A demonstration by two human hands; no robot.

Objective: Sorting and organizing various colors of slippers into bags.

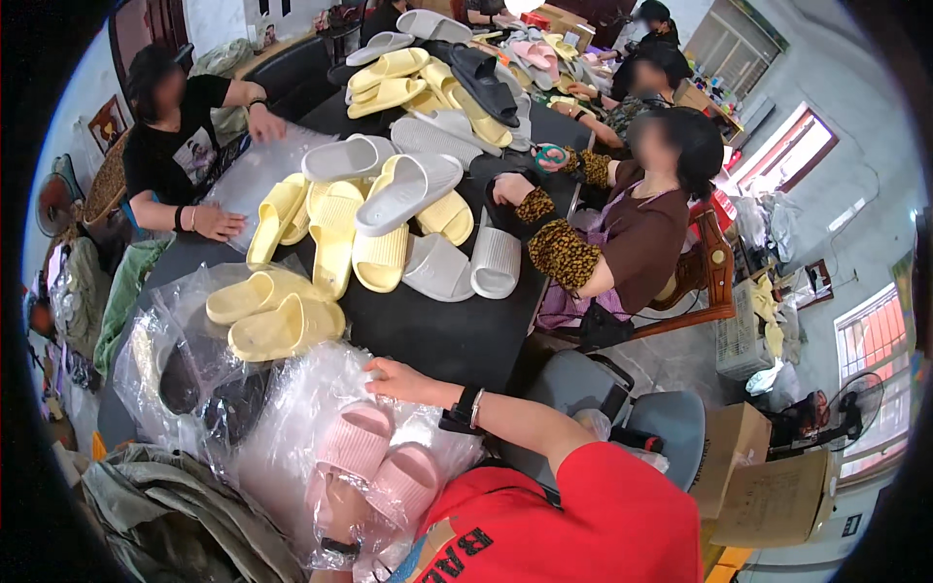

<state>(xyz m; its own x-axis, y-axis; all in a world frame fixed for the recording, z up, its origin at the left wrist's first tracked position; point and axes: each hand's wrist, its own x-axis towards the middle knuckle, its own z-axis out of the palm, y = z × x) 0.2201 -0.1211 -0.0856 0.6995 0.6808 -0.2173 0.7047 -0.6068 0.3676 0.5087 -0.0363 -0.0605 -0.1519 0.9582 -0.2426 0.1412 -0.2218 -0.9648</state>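
Note:
A pair of pink ribbed slide slippers [355,442] lies close to my body, partly covered by a clear plastic bag [282,408]. My left hand [347,503] shows through the film, up against the pink pair and gripping it from below; its fingertips are hidden. At the bag's far edge, my right hand [403,380] has bent fingers closed on the film. Just beyond lie two yellow slippers [287,328] on more clear plastic. Dark shapes show through the film to their left.
Yellow and grey slippers [335,233] are heaped along the black table [418,335]. One co-worker [180,146] rests hands on plastic film at left; another [651,204] sits at right near green-handled scissors [552,157]. Grey chairs [666,428] and cardboard boxes [773,496] stand right; grey cloth [185,515] lies left.

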